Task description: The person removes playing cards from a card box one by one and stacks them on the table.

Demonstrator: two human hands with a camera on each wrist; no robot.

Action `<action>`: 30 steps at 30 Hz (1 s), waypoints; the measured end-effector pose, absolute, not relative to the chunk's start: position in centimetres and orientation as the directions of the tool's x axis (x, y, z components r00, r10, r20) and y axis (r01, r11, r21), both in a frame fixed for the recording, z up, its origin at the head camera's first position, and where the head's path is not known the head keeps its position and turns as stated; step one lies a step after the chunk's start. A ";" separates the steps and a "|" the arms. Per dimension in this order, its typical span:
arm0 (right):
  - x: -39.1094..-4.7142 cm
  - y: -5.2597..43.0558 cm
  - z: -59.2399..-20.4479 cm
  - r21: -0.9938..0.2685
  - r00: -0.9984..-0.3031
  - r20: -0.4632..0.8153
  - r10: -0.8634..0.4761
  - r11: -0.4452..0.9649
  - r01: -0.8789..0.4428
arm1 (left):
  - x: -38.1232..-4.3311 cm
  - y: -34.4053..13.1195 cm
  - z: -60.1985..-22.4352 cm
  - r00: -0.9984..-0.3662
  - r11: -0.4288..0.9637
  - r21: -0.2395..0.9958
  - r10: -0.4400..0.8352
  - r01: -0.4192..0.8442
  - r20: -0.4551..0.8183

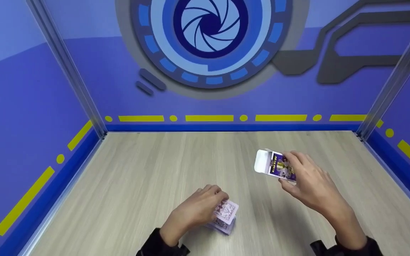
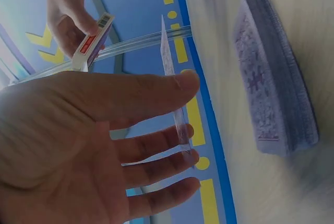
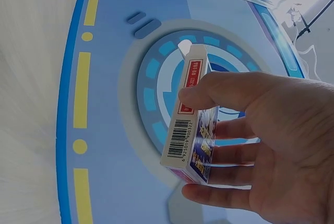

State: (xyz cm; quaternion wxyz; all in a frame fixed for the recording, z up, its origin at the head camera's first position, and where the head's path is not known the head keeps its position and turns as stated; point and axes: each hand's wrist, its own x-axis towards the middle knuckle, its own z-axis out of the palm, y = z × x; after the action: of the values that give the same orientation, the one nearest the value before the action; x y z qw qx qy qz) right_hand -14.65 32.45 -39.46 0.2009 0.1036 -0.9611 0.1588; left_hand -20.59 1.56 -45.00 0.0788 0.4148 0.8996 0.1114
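My left hand (image 1: 198, 207) pinches a thin playing card (image 1: 227, 210) between thumb and fingers. In the left wrist view the card (image 2: 166, 51) is seen nearly edge-on, apart from the stack below. That stack of playing cards (image 2: 267, 78), patterned on the back, lies on the table just under the hand. Farther right, my right hand (image 1: 313, 183) grips a small card box (image 1: 280, 166) above the table, thumb on one side and fingers on the other. Its white end flap (image 1: 261, 161) stands folded out to the left. A barcode and a red label show on the box (image 3: 183, 125) in the right wrist view.
A light wood-grain table (image 1: 148, 167) lies beneath both hands. Blue printed panels (image 1: 205, 106) close it in at the back and both sides, with metal posts (image 1: 73, 74) at the corners.
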 end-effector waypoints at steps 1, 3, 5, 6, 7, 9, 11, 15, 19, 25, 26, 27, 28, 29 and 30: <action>-14.7 32.4 -39.5 -0.263 -0.899 0.416 -0.136 0.928 -0.262 | -20.6 1.6 -45.1 -0.642 0.632 0.265 0.764 0.728 -0.061; -14.6 32.4 -39.5 -0.259 -0.901 0.411 -0.136 0.931 -0.259 | -20.5 1.7 -45.5 -0.640 0.636 0.266 0.764 0.724 -0.084; -14.6 32.3 -39.4 -0.256 -0.902 0.409 -0.137 0.932 -0.258 | -20.5 1.7 -45.8 -0.643 0.647 0.274 0.757 0.712 -0.117; -14.6 32.3 -39.4 -0.254 -0.902 0.408 -0.138 0.932 -0.258 | -20.4 1.7 -45.9 -0.647 0.654 0.280 0.751 0.702 -0.134; -14.6 32.3 -39.4 -0.252 -0.902 0.408 -0.140 0.933 -0.259 | -20.4 1.7 -46.0 -0.651 0.663 0.284 0.744 0.692 -0.150; -14.7 32.3 -39.4 -0.248 -0.901 0.409 -0.144 0.933 -0.261 | -20.5 1.7 -46.3 -0.656 0.674 0.294 0.735 0.678 -0.172; -14.7 32.2 -39.4 -0.243 -0.901 0.407 -0.148 0.934 -0.263 | -20.5 1.8 -46.4 -0.659 0.682 0.298 0.728 0.668 -0.187; -14.7 32.2 -39.4 -0.238 -0.902 0.406 -0.149 0.936 -0.261 | -20.5 2.0 -46.8 -0.665 0.690 0.289 0.721 0.663 -0.196; -14.7 32.3 -39.4 -0.241 -0.903 0.405 -0.148 0.935 -0.261 | -20.5 2.1 -47.1 -0.669 0.700 0.284 0.712 0.655 -0.213; -14.7 32.3 -39.5 -0.238 -0.910 0.388 -0.143 0.939 -0.250 | -20.6 2.2 -47.5 -0.666 0.705 0.290 0.708 0.647 -0.233; -14.7 32.2 -39.5 -0.238 -0.912 0.386 -0.142 0.939 -0.247 | -20.6 2.2 -47.5 -0.666 0.706 0.292 0.707 0.645 -0.236; -14.7 32.2 -39.5 -0.238 -0.913 0.383 -0.141 0.940 -0.245 | -20.7 2.3 -47.6 -0.666 0.706 0.294 0.707 0.644 -0.238; -14.7 32.2 -39.5 -0.240 -0.914 0.382 -0.139 0.940 -0.243 | -20.7 2.3 -47.7 -0.666 0.707 0.297 0.706 0.642 -0.240; -14.7 32.2 -39.5 -0.241 -0.914 0.381 -0.138 0.940 -0.242 | -20.7 2.3 -47.7 -0.666 0.707 0.299 0.706 0.641 -0.242; -14.7 32.2 -39.5 -0.242 -0.914 0.381 -0.137 0.940 -0.242 | -20.7 2.3 -47.7 -0.667 0.708 0.300 0.705 0.640 -0.241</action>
State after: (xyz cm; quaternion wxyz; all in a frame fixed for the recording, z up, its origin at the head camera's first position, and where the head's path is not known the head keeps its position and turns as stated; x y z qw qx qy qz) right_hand -14.66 32.21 -39.52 0.1825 0.0978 -0.9678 0.1433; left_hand -20.65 2.34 -47.74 0.1717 0.3704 0.9079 0.0949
